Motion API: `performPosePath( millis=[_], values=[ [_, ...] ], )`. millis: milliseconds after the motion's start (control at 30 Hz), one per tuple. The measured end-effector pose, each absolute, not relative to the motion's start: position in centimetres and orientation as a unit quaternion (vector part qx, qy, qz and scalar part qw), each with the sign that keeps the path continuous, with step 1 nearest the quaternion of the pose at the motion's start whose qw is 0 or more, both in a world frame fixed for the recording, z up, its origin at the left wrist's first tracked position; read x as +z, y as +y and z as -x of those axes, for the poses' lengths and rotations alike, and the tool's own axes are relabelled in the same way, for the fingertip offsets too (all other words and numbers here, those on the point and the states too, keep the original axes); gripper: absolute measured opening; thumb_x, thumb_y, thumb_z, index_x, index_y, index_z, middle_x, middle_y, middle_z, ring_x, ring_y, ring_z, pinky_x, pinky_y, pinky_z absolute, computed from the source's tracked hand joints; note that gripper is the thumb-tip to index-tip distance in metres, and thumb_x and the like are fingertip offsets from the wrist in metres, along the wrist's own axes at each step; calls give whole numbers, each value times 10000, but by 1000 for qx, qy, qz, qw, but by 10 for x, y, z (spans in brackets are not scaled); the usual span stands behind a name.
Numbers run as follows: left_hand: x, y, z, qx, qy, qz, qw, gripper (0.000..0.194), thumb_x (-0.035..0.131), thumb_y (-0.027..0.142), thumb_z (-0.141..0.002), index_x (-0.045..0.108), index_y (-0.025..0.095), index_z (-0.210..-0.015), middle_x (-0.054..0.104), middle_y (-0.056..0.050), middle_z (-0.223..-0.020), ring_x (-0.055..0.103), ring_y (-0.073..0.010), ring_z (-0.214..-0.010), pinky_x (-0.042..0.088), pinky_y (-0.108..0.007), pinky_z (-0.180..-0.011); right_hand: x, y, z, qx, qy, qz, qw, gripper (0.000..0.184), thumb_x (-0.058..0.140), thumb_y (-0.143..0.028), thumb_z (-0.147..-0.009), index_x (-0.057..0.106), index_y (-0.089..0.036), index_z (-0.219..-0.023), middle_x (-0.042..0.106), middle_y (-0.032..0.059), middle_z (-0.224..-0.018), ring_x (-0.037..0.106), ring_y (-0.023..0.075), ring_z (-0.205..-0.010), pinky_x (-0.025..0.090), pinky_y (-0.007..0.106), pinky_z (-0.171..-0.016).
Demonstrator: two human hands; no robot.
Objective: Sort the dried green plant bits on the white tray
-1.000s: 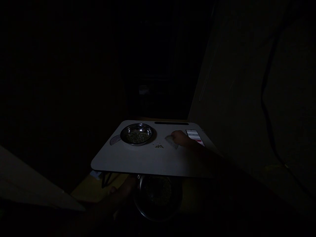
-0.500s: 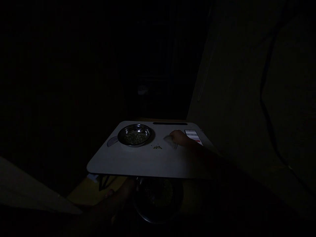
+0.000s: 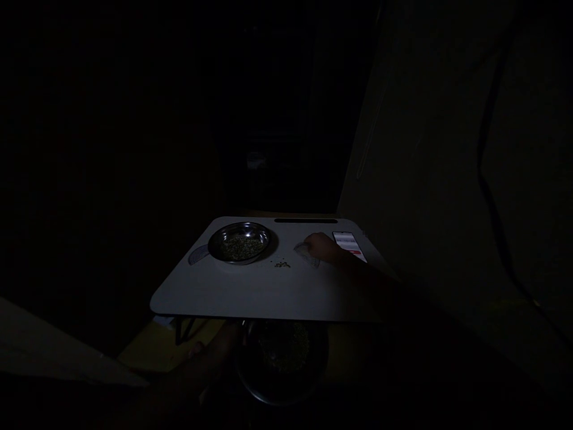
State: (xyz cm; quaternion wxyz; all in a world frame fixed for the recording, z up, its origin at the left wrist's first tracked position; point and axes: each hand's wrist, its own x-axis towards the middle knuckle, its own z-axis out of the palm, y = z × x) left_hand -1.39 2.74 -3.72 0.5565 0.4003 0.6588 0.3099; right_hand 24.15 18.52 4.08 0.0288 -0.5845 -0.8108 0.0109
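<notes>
My right hand (image 3: 323, 246) is closed on a clear, thin plastic piece (image 3: 306, 255) shaped like a protractor, its edge down on the white table. Just left of this piece lies a small scatter of seed-like bits (image 3: 282, 264). A shiny steel bowl (image 3: 239, 260) with pale green bits inside stands farther left on the tabletop. Below the near edge, my left hand (image 3: 229, 335) grips the left rim of a second, darker metal bowl (image 3: 282, 399). Greenish bits lie in this lower bowl too. Deep shadow hides most of the left fingers.
A phone with a lit screen (image 3: 349, 243) lies at the right of the white folding table (image 3: 250, 298). A half-round, marked piece (image 3: 198, 255) lies beside the steel bowl. A dark slot (image 3: 305, 221) runs along the far edge. A wall (image 3: 430, 197) rises at right.
The whole view has shifted slightly. My right hand stays closed on the clear piece beside the scattered bits, and my left hand remains at the lower bowl's rim.
</notes>
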Motion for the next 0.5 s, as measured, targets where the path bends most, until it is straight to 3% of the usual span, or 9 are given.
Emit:
performPosePath(
  millis=[300, 500],
  values=[
    [-24, 24, 9, 297, 668, -417, 540, 142, 454, 168, -605, 561, 143, -694, 593, -61, -586, 559, -228, -667, 411, -324, -588, 41, 189, -241, 25, -800, 599, 28, 278, 427, -137, -688, 619, -125, -888, 608, 108, -920, 543, 164, -836, 362, 203, -697],
    [-18, 17, 8, 353, 629, -452, 526, 223, 454, 172, -616, 569, 143, -806, 621, -86, -771, 544, -253, -832, 410, -337, -673, 43, 189, -240, 20, -803, 595, 26, 298, 425, -128, -687, 613, -119, -919, 607, 112, -924, 537, 165, -849, 361, 206, -706]
  ],
)
